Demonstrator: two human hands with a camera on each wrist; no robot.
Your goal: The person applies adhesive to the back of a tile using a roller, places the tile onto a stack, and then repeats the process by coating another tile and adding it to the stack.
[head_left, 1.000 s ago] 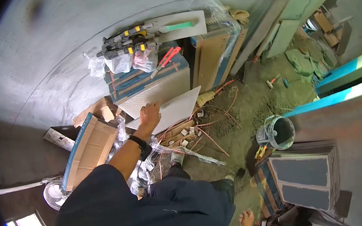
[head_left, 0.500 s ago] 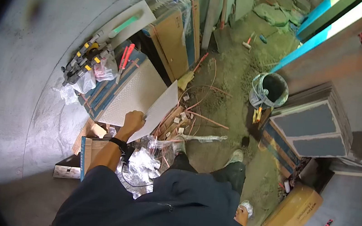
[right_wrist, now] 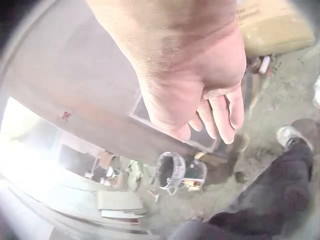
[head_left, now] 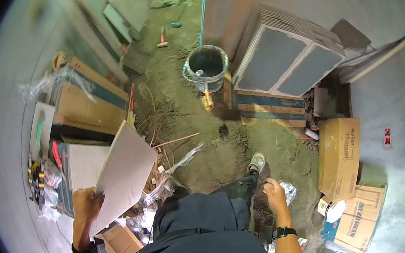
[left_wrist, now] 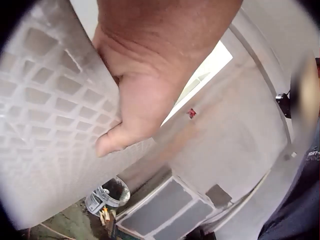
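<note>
My left hand (head_left: 86,204) grips the edge of a large pale tile (head_left: 127,170), which stands tilted up at the left in the head view. In the left wrist view the thumb lies over the tile's grid-patterned face (left_wrist: 50,100); the other fingers are hidden behind it. Another pale tile (head_left: 84,162) rests behind, on the stack at the left. My right hand (head_left: 276,195) hangs beside my right leg with nothing in it. Its fingers (right_wrist: 220,117) are loosely bent in the right wrist view.
A bucket (head_left: 206,66) stands on the dirt floor ahead, near grey panels (head_left: 283,60) leaning on the wall. Cardboard boxes (head_left: 339,160) line the right side. Pipes (head_left: 176,141) and plastic wrap (head_left: 182,161) litter the floor by my feet. A hammer (head_left: 162,38) lies farther off.
My left hand has gone from reaching over the tile to gripping its edge, and the tile has been raised off the stack. The view has turned right; my right hand now shows more fully.
</note>
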